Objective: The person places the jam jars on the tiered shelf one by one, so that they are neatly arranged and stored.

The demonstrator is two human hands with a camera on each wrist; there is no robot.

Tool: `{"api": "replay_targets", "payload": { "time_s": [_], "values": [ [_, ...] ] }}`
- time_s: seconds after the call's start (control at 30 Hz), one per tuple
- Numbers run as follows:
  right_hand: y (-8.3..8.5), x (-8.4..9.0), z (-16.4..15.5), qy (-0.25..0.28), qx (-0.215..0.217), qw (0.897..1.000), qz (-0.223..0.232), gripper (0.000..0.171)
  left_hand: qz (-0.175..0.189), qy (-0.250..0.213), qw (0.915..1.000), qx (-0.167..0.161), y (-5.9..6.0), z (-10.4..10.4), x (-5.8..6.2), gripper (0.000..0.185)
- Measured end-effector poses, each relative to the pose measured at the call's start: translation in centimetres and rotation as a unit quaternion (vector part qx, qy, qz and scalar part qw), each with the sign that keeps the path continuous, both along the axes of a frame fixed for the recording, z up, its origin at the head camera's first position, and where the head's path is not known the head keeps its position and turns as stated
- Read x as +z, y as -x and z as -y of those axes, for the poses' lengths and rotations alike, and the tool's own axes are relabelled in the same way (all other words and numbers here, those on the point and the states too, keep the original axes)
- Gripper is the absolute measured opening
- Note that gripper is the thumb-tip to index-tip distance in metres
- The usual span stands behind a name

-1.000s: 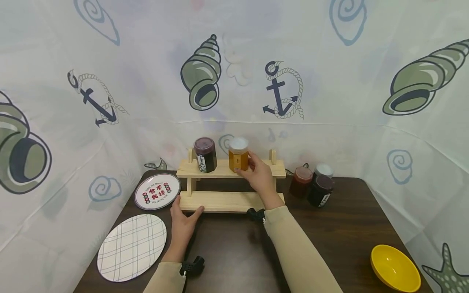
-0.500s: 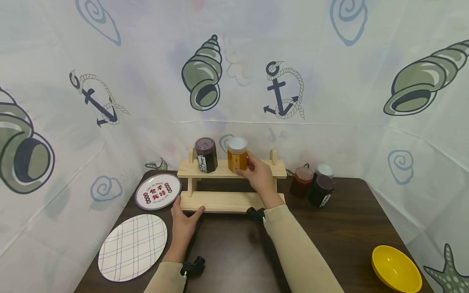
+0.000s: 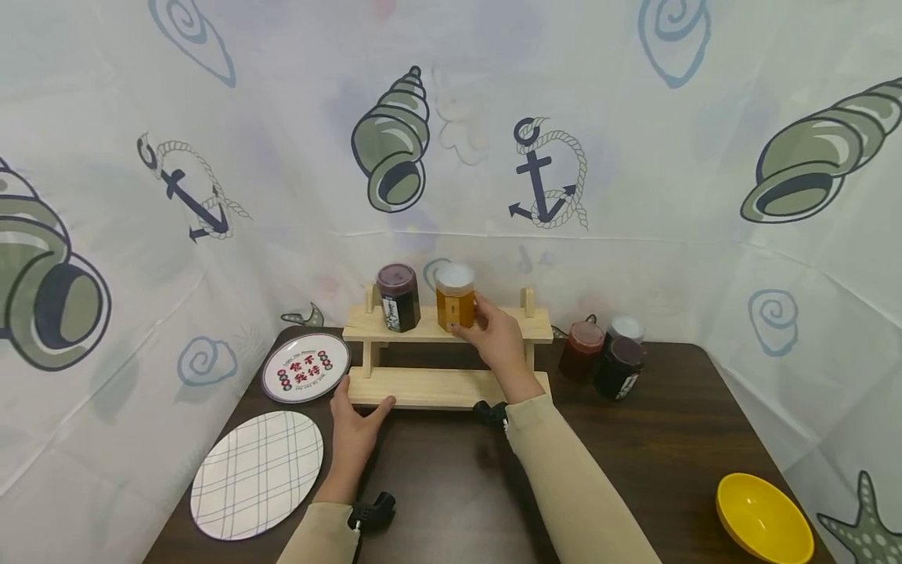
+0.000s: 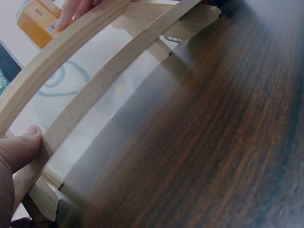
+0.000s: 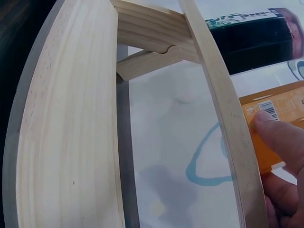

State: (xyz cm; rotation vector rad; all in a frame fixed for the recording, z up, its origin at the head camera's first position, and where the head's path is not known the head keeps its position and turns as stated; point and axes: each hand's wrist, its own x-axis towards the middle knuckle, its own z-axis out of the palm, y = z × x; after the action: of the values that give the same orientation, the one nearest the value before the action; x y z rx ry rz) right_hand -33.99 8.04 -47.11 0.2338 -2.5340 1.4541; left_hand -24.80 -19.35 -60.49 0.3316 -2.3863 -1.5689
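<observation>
Up on the top tier of the wooden rack (image 3: 430, 376), the amber jar (image 3: 455, 298) with its white lid stands upright, just right of the dark jar (image 3: 398, 298), and the right hand (image 3: 499, 341) holds it, fingers (image 5: 280, 137) curled round its orange label. At the rack's lower left corner the left hand (image 3: 352, 427) rests on the dark counter (image 3: 634, 454), thumb (image 4: 21, 147) pressing the edge of the bottom board, fingers relaxed and holding nothing. As I judge it, two jars are already up on the rack, the amber one seated but not yet let go; three more jars (image 3: 606, 356), one red, one dark, one pale-lidded, wait on the counter just right of the rack, and the lower tier holds nothing. Left of the rack lies a small round plate (image 3: 304, 368) with red Chinese characters, which look like 食不我待, though the ring of small print around them is too fine to read. Nearer than that, a checked plate (image 3: 257, 474). Well right of the rack, a yellow bowl (image 3: 761, 521). Each jar label has print too small to make out; the amber one shows a barcode.
</observation>
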Motion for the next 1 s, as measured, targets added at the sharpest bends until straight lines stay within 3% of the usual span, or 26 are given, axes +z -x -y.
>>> {"api": "replay_targets", "payload": {
  "time_s": [0.2, 0.37, 0.5, 0.67, 0.83, 1.0],
  "values": [
    [-0.3, -0.5, -1.1, 0.025, 0.018, 1.0, 0.006, 0.086, 0.003, -0.003, 1.0, 0.003, 0.0, -0.1, 0.1, 0.113],
    [-1.4, 0.1, -2.5, 0.013, 0.015, 0.999, -0.027, 0.083, 0.007, -0.001, 1.0, 0.002, 0.0, -0.1, 0.3, 0.113],
    [-2.4, 0.8, -3.8, -0.013, -0.015, 0.997, -0.068, 0.075, 0.005, 0.0, 1.0, 0.0, 0.1, -0.1, 0.3, 0.114],
    [-3.8, 1.6, -5.6, -0.008, -0.051, 0.993, -0.108, 0.073, 0.006, 0.003, 1.0, -0.001, 0.1, 0.0, 0.2, 0.115],
    [-5.7, 1.5, -8.1, -0.003, -0.069, 0.985, -0.161, 0.076, 0.009, 0.006, 0.9999, 0.0, 0.1, 0.1, 0.0, 0.116],
    [-7.5, 1.0, -10.7, 0.006, -0.117, 0.975, -0.188, 0.076, 0.005, 0.005, 1.0, 0.001, 0.2, 0.1, -0.1, 0.115]
  ]
}}
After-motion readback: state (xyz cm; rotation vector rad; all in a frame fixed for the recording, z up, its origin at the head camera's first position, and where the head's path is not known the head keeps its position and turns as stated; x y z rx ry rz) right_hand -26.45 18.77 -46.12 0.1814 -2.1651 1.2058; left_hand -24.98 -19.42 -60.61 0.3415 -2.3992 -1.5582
